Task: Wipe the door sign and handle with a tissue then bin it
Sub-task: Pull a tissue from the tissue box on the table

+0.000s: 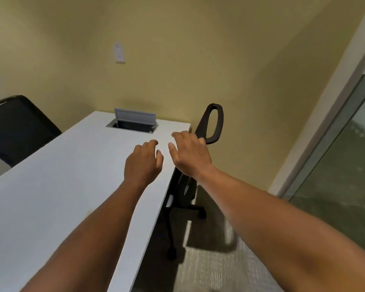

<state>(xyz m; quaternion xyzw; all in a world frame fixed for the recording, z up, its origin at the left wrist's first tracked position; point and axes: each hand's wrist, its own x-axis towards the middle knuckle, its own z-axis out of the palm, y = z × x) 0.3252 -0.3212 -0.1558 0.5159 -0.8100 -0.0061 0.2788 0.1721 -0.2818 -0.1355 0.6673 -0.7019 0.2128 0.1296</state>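
Observation:
My left hand (143,163) and my right hand (190,153) are stretched out side by side over the far right part of a white table (51,197). Both hands hold nothing and their fingers are apart, palms facing down. The right hand hangs over the table's right edge, close to the back of a black chair (213,123). No tissue, door sign, door handle or bin is in view.
An open cable box (133,123) with a raised grey lid is set into the table's far end. Another black chair (17,127) stands at the left. A frosted glass panel (346,175) with a pale frame is on the right, above grey carpet (219,270).

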